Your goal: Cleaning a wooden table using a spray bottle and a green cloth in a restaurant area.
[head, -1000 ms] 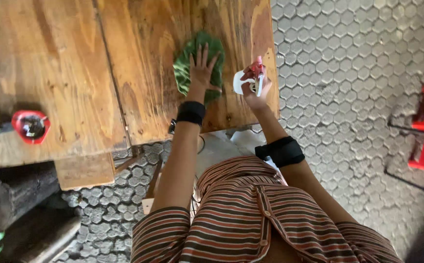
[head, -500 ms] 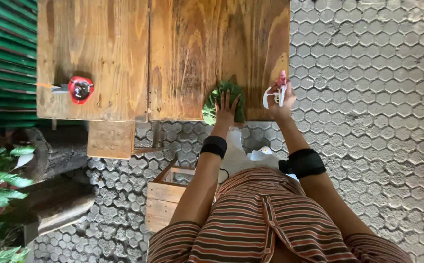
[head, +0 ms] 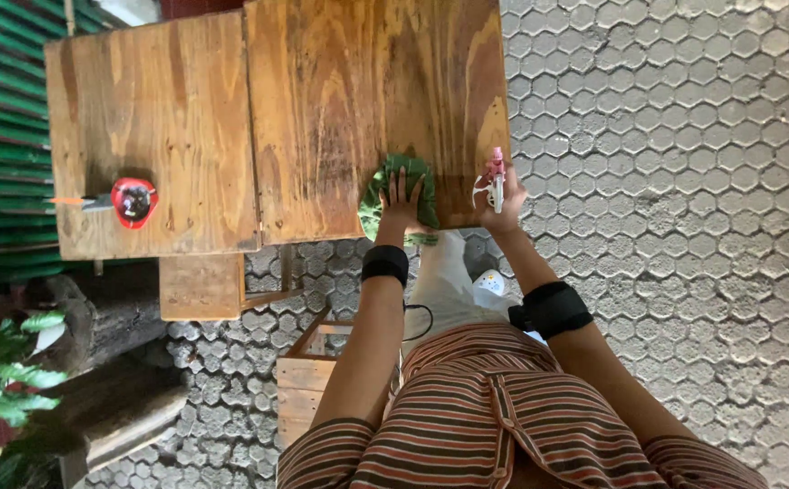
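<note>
My left hand lies flat with fingers spread on a green cloth, pressing it against the near edge of a brown wooden table. My right hand grips a small spray bottle with a pink top and white trigger, held upright at the table's near right corner. Both forearms wear black bands. The cloth is partly hidden under my left hand.
A second wooden table adjoins on the left, carrying a red ashtray. A wooden stool and a wooden crate stand below the tables. Hexagonal grey paving covers the ground. Green plants and a green corrugated wall sit left.
The view has shifted, so the tables now sit further right and lower in frame. My left hand stays on the green cloth near the table edge; my right hand still holds the spray bottle.
</note>
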